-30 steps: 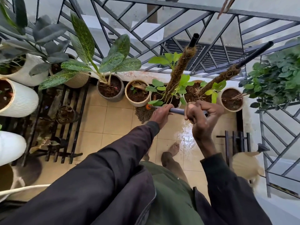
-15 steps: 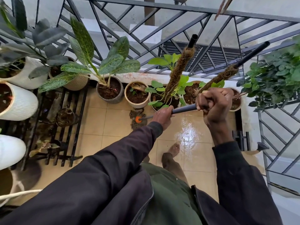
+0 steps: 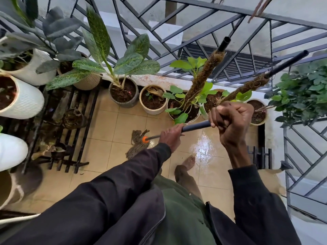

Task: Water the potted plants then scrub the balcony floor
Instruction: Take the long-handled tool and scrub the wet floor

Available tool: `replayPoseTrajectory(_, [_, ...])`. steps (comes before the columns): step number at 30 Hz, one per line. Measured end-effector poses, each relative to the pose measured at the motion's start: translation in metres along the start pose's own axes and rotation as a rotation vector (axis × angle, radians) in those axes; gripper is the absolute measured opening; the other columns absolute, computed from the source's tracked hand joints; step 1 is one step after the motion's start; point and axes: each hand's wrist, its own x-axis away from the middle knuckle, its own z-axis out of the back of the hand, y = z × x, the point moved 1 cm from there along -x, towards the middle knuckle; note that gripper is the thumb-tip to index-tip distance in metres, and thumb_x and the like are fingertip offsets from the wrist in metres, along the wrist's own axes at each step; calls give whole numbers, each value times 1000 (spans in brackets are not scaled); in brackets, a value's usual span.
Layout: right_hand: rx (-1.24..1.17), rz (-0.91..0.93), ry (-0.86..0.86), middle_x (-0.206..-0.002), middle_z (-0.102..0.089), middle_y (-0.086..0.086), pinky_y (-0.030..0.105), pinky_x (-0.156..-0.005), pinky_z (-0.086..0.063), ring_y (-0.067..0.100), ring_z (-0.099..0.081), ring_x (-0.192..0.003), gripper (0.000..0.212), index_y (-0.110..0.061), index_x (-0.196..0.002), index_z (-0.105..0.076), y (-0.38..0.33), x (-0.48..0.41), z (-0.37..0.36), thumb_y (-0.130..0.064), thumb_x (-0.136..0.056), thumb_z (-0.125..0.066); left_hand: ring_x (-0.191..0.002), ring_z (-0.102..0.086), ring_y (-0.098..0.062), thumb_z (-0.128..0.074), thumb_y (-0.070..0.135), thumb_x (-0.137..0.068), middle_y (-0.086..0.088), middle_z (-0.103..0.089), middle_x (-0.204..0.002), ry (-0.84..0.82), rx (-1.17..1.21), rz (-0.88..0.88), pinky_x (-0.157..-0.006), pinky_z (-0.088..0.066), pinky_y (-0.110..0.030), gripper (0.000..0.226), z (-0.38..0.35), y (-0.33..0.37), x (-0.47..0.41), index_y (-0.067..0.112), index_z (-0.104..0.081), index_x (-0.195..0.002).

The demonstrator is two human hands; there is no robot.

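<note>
Since half a second ago the grey-brown string mop head (image 3: 137, 146) has slid back over the tiles toward us, away from the row of pots. Our left hand (image 3: 172, 137) has dropped a little lower with it. Our right hand (image 3: 231, 121) sits at about the same height as before.

In the head view we look down our dark sleeves at the beige tiled balcony floor (image 3: 106, 131). Our left hand is wrapped around the dark metal mop handle (image 3: 194, 125) low down, just above its orange collar (image 3: 145, 139), fingers curled round the shaft. Our right hand is clenched around the upper end of the same handle, the fist raised in front of the pots. The handle slopes down from right to left, and the string mop head lies flattened on the floor below the collar. To the right of it the tiles shine with a wet patch (image 3: 207, 144), and one bare foot (image 3: 186, 165) stands at its near edge.

Along the far edge stand a grey round pot with long speckled leaves (image 3: 134, 101), a cream round pot of dark soil (image 3: 152, 110), and pots holding two brown fibre-wrapped poles (image 3: 201, 76). At the left, white ribbed pots (image 3: 30, 103) sit by a black slatted metal rack (image 3: 85, 119). A dark metal railing (image 3: 221, 9) closes the balcony behind them.
</note>
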Motion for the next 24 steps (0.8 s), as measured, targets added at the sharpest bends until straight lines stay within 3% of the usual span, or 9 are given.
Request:
replayPoseTrajectory(8, [136,75,40,-46,-37,-14,34,-49,-34,11,-32,-38,46,-22,-47,-46,-14,-1,1,8,-81,-49,-75,-68,-36,-58,-15,-86,-9,-69,-97,127,87,-89,-62,-52,-44,38,15,23,-45,12,-65,-111])
replayPoseTrajectory(17, [218,50,128,-42,-36,-11,32,-52,-35,13,-32,-38,44,-29,-44,-50,-2,-2,15,-3,-78,-54,-96,-60,-29,-65,0,-95,-12,-63,-105,-180,243,-150,-89,-52,-48,15,6,20,-83,7,-58,-105])
replayPoseTrajectory(21, [152,31,123,-41,-31,-10,32,-50,-31,11,-27,-38,55,-31,-44,-47,-7,-15,30,12,-79,-45,-95,-57,-28,-68,6,-95,-11,-59,-104,-183,298,-116,-83,-46,-41,16,3,36,-91,5,-56,-104])
replayPoseTrajectory(24, [107,5,113,-41,-33,-15,34,-46,-28,10,-26,-36,53,-30,-42,-48,-12,-32,41,9,-78,-47,-90,-54,-25,-64,16,-100,-8,-56,-103,-190,325,-83,-77,-43,-36,17,5,49,-97,5,-54,-108])
